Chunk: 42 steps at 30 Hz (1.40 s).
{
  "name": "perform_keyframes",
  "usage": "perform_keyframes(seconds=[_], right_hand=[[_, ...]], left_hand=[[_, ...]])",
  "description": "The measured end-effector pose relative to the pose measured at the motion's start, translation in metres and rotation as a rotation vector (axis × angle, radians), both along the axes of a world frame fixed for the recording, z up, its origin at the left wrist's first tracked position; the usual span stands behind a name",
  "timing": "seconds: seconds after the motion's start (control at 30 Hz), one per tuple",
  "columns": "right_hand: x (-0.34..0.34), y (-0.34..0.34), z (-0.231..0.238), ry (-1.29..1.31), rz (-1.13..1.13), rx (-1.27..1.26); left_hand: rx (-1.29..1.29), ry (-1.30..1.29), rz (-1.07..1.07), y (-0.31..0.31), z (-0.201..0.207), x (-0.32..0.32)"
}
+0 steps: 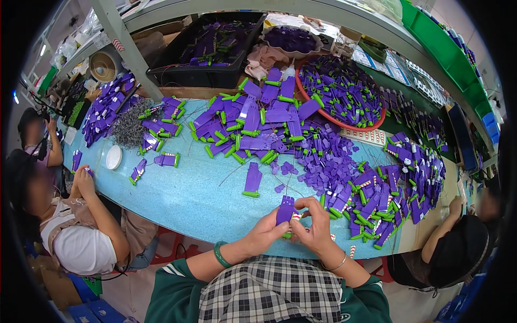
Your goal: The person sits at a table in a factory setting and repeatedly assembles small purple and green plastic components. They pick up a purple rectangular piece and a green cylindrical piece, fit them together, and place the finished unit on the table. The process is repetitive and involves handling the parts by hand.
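Both forearms came up from the six o'clock edge and met near the front rim of the pale blue bench [183, 199], wrists bent inward so the hands faced each other. The left hand [264, 232], a green bangle [219, 254] on its wrist, had its grip closed on the lower part of a purple plastic piece [284, 211], thumb pressed against the piece's side. The right hand [315, 226], a thin bracelet [338, 264] at its wrist, curled over from three o'clock, its fingertips [301, 203] pinched shut on the upper edge of the same piece. The piece stood roughly upright between them, just above the bench's near edge. At eleven o'clock from the hands, a single purple part with a green end [251, 180] lay alone on the bench. A heap of small purple bits [323, 161] sat at one o'clock, and a pile of purple and green assemblies [388, 199] lay at three o'clock. A red-rimmed basin [360, 127] full of parts sat farther off at one o'clock. Another person's hand [86, 180] worked at nine o'clock.
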State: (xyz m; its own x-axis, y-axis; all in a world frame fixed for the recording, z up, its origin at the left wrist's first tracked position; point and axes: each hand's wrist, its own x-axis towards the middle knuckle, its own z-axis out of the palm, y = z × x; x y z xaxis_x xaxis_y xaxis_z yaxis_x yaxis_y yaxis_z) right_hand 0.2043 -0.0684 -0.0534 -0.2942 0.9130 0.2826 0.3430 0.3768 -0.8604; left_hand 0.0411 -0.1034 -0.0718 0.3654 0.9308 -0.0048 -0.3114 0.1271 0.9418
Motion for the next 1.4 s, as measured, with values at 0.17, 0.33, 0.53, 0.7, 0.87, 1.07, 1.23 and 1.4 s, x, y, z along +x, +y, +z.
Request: perform_keyframes(seconds=[0.17,0.33,0.53,0.7,0.87,1.07,1.23,1.4], right_hand=[[-0.006,-0.001,-0.002,0.097,0.252,-0.336],[-0.003,-0.001,-0.007,0.258,0.284,-0.334],[0.006,-0.004,-0.008,0.776,0.412,-0.794],[0.006,0.007,0.006,0.845,0.259,-0.797],[0.005,0.008,0.011,0.773,0.258,-0.882],[0.005,0.011,0.011,0.745,0.249,-0.920],[0.003,0.008,0.012,0.641,0.265,-1.055],[0.004,-0.006,-0.001,0.662,0.292,-1.150]], left_hand=[[-0.564,-0.479,-0.251,0.005,0.001,0.003],[-0.622,-0.556,-0.462,0.009,-0.007,0.006],[-0.513,-0.488,-0.446,0.010,0.012,-0.002],[0.787,0.643,0.199,0.020,0.033,-0.025],[1.378,0.807,0.325,0.028,0.034,-0.031],[1.505,0.746,0.284,0.025,0.027,-0.027],[1.552,0.703,0.289,0.020,0.024,-0.025],[1.559,0.724,0.316,0.017,0.021,-0.023]])
